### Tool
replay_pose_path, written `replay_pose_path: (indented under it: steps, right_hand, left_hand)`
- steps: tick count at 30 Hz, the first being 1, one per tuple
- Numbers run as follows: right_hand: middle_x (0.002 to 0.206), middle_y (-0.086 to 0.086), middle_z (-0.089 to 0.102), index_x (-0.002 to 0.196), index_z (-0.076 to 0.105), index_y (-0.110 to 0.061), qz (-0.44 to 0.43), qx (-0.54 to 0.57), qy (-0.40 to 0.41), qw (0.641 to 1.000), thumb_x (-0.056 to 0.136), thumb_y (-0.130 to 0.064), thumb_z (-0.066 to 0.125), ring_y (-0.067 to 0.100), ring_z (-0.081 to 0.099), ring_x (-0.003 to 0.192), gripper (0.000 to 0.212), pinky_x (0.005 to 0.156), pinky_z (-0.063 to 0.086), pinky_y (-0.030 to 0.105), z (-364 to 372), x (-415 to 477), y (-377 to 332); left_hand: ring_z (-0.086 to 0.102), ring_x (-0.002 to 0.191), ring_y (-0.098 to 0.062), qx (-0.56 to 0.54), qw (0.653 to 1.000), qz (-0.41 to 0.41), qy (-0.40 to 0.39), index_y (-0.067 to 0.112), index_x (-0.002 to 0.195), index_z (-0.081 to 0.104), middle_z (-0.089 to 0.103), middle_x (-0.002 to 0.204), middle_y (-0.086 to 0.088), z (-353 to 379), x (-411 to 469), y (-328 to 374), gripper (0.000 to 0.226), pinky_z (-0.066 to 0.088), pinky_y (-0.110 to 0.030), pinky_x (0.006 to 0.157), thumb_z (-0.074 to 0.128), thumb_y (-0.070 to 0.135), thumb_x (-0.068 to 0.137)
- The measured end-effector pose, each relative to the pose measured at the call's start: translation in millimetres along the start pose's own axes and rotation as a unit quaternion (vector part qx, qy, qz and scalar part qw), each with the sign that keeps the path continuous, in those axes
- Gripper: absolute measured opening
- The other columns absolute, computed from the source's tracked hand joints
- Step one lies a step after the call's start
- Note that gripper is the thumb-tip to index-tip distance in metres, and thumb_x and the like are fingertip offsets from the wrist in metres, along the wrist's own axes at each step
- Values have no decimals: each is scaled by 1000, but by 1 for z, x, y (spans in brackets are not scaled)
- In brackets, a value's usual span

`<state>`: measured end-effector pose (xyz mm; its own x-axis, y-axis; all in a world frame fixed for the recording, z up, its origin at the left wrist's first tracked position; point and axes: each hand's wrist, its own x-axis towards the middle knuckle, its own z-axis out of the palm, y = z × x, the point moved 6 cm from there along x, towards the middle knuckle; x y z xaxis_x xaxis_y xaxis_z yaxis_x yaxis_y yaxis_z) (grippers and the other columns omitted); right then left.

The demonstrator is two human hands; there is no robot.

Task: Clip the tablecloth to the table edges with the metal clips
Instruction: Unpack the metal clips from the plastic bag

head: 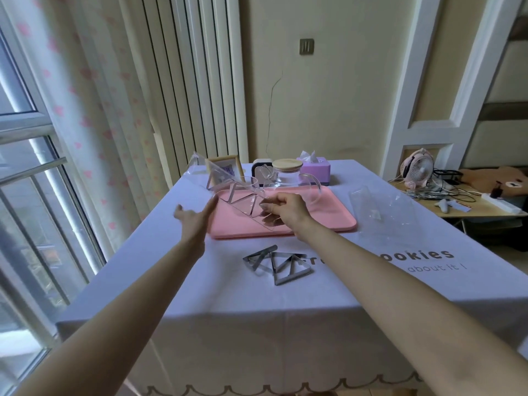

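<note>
A loose cluster of silver triangular metal clips (277, 264) lies on the pale lavender tablecloth (200, 295). Its long axis runs roughly left to right across the table, a little nearer the person at its right end. The triangles overlap and tip different ways, so they share no single pointing direction. More clips of the same shape sit in a row inside a long clear plastic sleeve (245, 201), held in the air above the pink rectangular tray (328, 221). The sleeve's long axis slants from far-left down to near-right. The right hand (285, 210) pinches the sleeve's near-right end with curled fingers and thumb. The left hand (194, 221) is spread with fingers straight, its fingertips reaching the sleeve's left side; they seem to touch the plastic, though its transparency makes that hard to confirm. The loose cluster lies nearer the person than both hands, between the two forearms and just short of the tray's near rim. From the cluster to the near table edge runs a wide stretch of bare cloth, which then drops over the edge to a scalloped hem. The left table edge runs close beside the window (28, 167). On the right a second clear plastic wrapper (383, 212) lies on the cloth near that edge.
</note>
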<state>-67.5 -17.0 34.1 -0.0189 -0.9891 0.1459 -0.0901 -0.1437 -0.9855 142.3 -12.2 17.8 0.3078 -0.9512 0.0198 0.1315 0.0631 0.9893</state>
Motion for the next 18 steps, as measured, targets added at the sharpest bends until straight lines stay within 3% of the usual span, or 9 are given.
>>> replay_pose_path:
  steps: [1,3,6,9,11,14,18]
  right_hand:
    - [69,11,61,86,63,-3,2,6,-6,1000,82,3,66,9,59,43,7,47,53,21,3,1,2]
    - [69,10,61,80,62,-5,3,13,-16,1000,81,5,66,6,60,44,11,48,53,20,10,1,6]
    - [69,10,60,77,62,-8,-3,14,-23,1000,80,6,66,4,61,46,15,49,54,19,17,0,13]
    - [71,10,63,87,64,-5,4,-29,-47,998,80,2,68,10,63,53,11,54,54,20,20,0,17]
    - [72,9,65,93,65,-6,15,-75,-73,994,81,-3,70,12,63,58,13,57,53,20,21,-1,16]
    - [76,3,65,95,67,-11,-1,-107,-85,991,80,-10,72,7,60,65,16,61,49,21,23,2,7]
    - [83,2,66,83,68,-22,-54,-148,-45,987,75,-18,77,15,60,84,13,74,47,27,24,10,-13]
  left_hand:
    - [46,122,-28,-94,990,-64,-81,10,144,18,38,140,-13,10,0,-4,71,37,-39,101,58,33,90]
    - [60,106,-24,-163,964,-98,-186,11,136,34,54,128,-14,23,-5,-1,46,47,-38,94,47,28,96]
    - [69,90,-20,-111,973,-56,-194,3,127,44,62,120,-18,25,0,5,32,54,-38,85,48,9,95]
    - [72,73,-15,-57,983,1,-175,6,116,45,66,105,-18,21,0,17,21,58,-32,74,44,2,96]
    - [70,67,-11,-11,984,55,-167,8,114,47,67,95,-12,21,-3,30,19,58,-24,65,45,2,95]
    - [69,65,-6,34,978,114,-173,8,120,46,67,90,-8,29,-7,45,25,55,-23,64,47,3,95]
    - [67,74,-7,80,958,158,-227,15,136,33,64,93,-7,46,-13,45,54,53,-16,62,54,0,89]
